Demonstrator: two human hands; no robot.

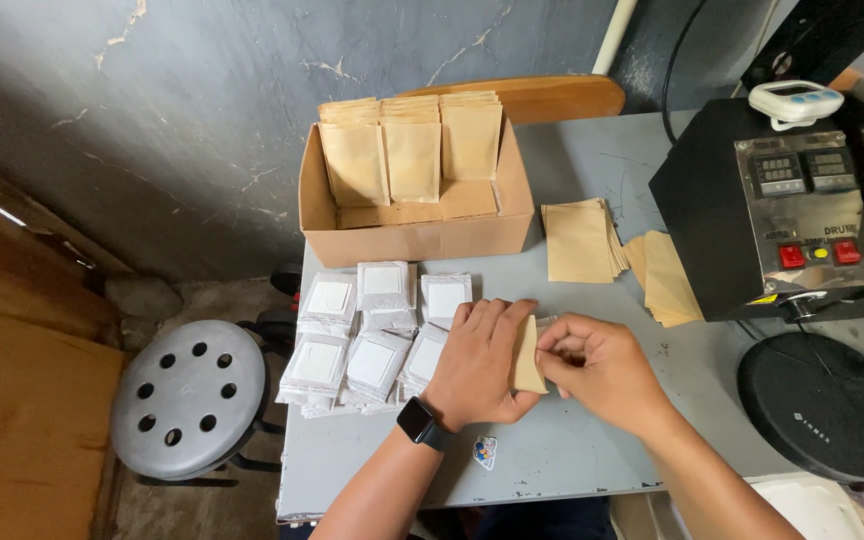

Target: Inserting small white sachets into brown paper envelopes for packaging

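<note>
Left hand (479,362) and right hand (597,365) both pinching one kraft pouch (528,355) over worktop (552,450); holding its mouth wide should be helping, beside white sachets (372,345)

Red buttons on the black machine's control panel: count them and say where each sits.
2. One red button sits at the panel's lower left, the other red button at its lower right, with a small yellow light between them.
</note>
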